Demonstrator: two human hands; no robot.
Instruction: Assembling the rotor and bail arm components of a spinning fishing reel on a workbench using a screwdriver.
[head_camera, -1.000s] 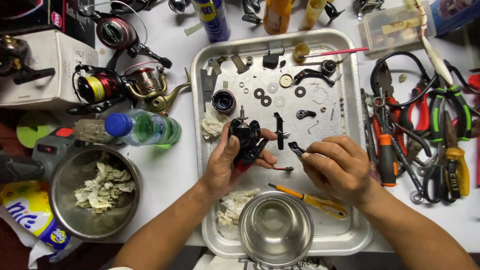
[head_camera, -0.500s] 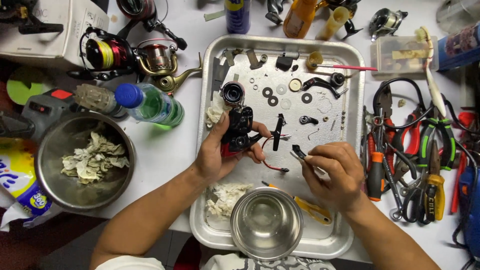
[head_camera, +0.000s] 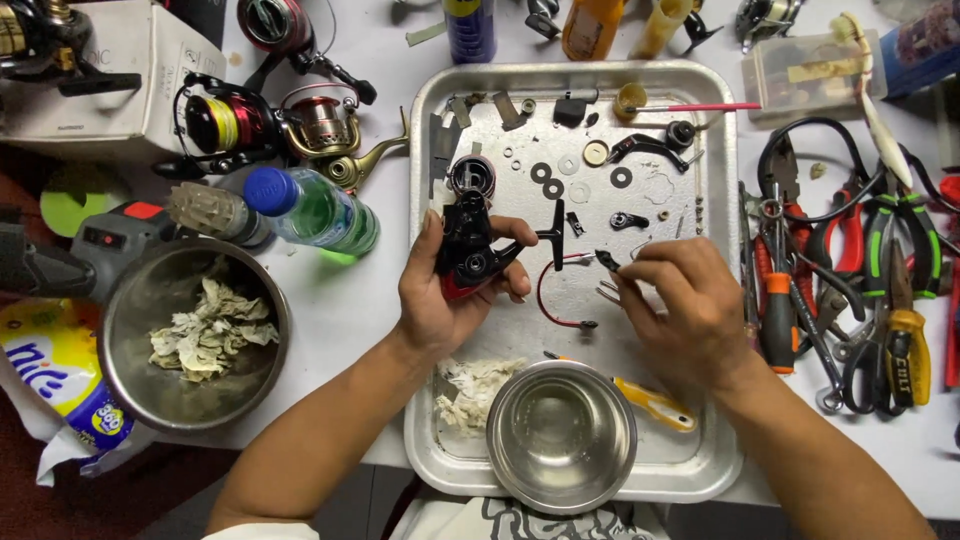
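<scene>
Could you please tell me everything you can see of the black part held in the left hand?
The black reel body looks like glossy moulded plastic or metal with a red underside. It is held tilted above the metal tray, gripped in the left hand, thumb on its left flank and fingers curled round its right. A round spool-like part lies just beyond its far end; whether they touch is unclear.

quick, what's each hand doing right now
Left hand: closed around a black and red fishing reel body.
Right hand: fingertips pinched on a small dark part over the metal tray.

Black reel body (head_camera: 468, 245) upright, small part (head_camera: 606, 260) perhaps metal.
</scene>
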